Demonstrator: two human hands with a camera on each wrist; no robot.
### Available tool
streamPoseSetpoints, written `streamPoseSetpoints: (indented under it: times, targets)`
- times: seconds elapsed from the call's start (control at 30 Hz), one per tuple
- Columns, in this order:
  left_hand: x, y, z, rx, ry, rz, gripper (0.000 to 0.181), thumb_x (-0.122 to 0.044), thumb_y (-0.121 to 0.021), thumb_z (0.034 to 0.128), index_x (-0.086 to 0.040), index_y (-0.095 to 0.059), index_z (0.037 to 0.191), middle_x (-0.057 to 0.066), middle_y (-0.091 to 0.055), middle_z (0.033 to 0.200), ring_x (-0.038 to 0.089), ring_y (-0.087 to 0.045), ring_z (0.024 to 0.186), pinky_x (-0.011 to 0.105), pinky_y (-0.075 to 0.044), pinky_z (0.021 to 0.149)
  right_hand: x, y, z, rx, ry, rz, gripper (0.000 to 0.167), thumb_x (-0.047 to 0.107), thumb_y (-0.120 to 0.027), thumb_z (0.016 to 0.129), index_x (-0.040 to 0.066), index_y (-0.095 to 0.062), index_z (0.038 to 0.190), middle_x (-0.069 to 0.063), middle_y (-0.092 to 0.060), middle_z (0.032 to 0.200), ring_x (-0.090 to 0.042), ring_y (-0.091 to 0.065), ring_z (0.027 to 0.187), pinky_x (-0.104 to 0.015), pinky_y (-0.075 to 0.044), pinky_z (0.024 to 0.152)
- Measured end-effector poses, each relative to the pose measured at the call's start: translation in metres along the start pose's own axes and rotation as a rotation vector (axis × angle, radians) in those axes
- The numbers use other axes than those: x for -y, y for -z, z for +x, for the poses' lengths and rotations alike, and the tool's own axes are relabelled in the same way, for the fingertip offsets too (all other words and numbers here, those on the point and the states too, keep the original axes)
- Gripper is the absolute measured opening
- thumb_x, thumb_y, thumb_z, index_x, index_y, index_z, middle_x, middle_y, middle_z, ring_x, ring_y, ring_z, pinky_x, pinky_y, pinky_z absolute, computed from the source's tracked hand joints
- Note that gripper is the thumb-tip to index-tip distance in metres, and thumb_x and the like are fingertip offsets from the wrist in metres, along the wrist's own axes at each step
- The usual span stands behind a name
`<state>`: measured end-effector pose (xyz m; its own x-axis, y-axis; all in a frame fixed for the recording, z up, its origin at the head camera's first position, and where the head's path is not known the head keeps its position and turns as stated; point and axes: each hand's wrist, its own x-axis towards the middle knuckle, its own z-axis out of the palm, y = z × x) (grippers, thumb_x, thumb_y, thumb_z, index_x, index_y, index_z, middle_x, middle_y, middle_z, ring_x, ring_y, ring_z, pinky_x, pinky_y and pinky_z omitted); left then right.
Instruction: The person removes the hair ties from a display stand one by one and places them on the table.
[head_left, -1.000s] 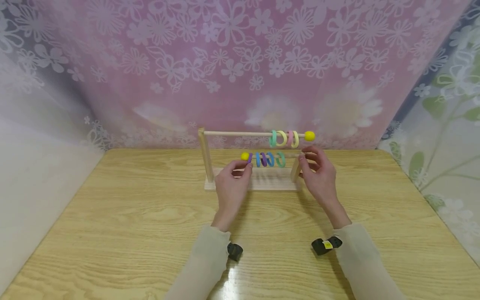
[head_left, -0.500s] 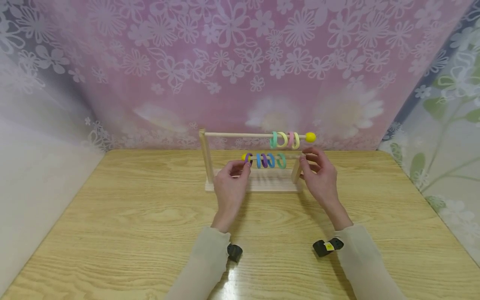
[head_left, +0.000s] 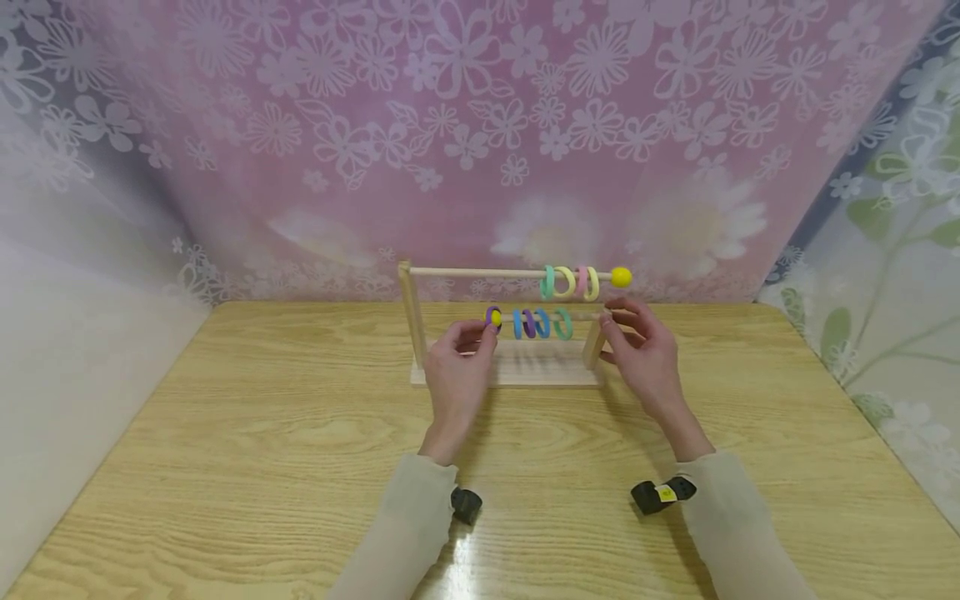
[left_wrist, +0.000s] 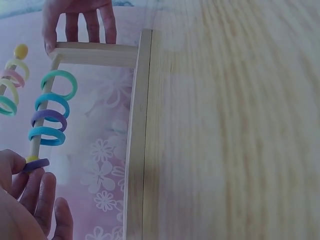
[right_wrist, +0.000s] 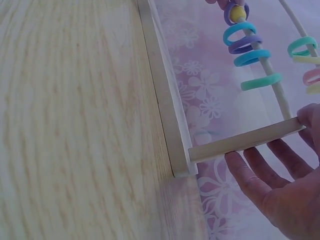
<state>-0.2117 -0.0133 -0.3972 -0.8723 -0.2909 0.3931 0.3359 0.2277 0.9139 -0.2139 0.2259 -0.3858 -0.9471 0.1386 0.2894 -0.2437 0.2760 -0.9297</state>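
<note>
A wooden rack (head_left: 525,375) carries two rods with coloured rings. My left hand (head_left: 459,367) pinches a purple ring (left_wrist: 37,164) between thumb and fingers, around the yellow ball (head_left: 496,318) at the lower rod's left end. Two blue rings (right_wrist: 252,57), another purple ring (head_left: 529,323) and a green ring (right_wrist: 261,81) hang on that rod. My right hand (head_left: 645,350) grips the top of the short right post (right_wrist: 245,140), thumb on its end and fingers along its outer side.
Above and behind, the upper rod (head_left: 480,272) holds green, yellow and pink rings near its yellow end ball (head_left: 621,277). A tall post (head_left: 412,321) stands at the rack's left. Flowered cloth (head_left: 480,150) rises behind the wooden table (head_left: 300,467).
The purple ring in my left hand has moved left along the lower rod's end, from beside the yellow ball to around it. My right hand has stayed at the post.
</note>
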Motion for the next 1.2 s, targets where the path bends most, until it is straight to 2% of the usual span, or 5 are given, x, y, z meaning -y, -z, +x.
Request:
streamPoseSetpoints:
  times: [0.27, 0.57, 0.8, 1.0, 1.2]
  targets:
    - [0.002, 0.004, 0.000, -0.005, -0.019, 0.004, 0.011, -0.015, -0.076, 0.0919, -0.005, -0.077, 0.098, 0.010, -0.079, 0.090, 0.025, -0.076, 0.077, 0.025, -0.060, 0.067, 0.002, 0.005, 0.002, 0.056, -0.045, 0.091, 0.036, 0.024, -0.064, 0.101, 0.008, -0.059, 0.133, 0.009, -0.065, 0.114, -0.007, -0.068, 0.100, -0.029, -0.062, 0.072]
    - [0.002, 0.009, 0.003, -0.031, -0.029, -0.028, 0.011, -0.012, -0.076, 0.0908, -0.004, -0.076, 0.098, 0.013, -0.079, 0.090, 0.032, -0.076, 0.078, 0.024, -0.061, 0.067, 0.005, 0.009, 0.002, 0.085, -0.076, 0.051, 0.044, 0.027, -0.063, 0.103, 0.007, -0.056, 0.142, 0.013, -0.062, 0.118, -0.003, -0.064, 0.106, -0.028, -0.062, 0.075]
    - [0.001, 0.016, 0.003, -0.010, -0.004, -0.055, 0.012, -0.009, -0.075, 0.0910, -0.002, -0.076, 0.101, 0.013, -0.079, 0.090, 0.033, -0.075, 0.079, 0.021, -0.059, 0.067, 0.005, 0.009, 0.002, 0.079, -0.082, 0.032, 0.045, 0.028, -0.062, 0.103, 0.008, -0.056, 0.142, 0.013, -0.061, 0.118, -0.003, -0.065, 0.105, -0.028, -0.062, 0.075]
    - [0.002, 0.024, 0.003, -0.010, 0.009, -0.042, 0.012, -0.010, -0.075, 0.0910, -0.003, -0.076, 0.100, 0.014, -0.079, 0.090, 0.037, -0.075, 0.081, 0.020, -0.059, 0.068, 0.005, 0.009, 0.002, 0.083, -0.087, 0.036, 0.046, 0.029, -0.062, 0.103, 0.007, -0.055, 0.143, 0.012, -0.062, 0.118, -0.003, -0.065, 0.104, -0.028, -0.062, 0.075]
    - [0.004, 0.035, 0.001, 0.021, 0.054, -0.045, 0.013, -0.010, -0.074, 0.0911, -0.004, -0.075, 0.102, 0.017, -0.079, 0.094, 0.041, -0.075, 0.087, 0.021, -0.060, 0.071, 0.004, 0.008, 0.002, 0.087, -0.082, 0.052, 0.045, 0.028, -0.063, 0.102, 0.007, -0.056, 0.142, 0.013, -0.063, 0.116, -0.004, -0.066, 0.103, -0.028, -0.062, 0.073]
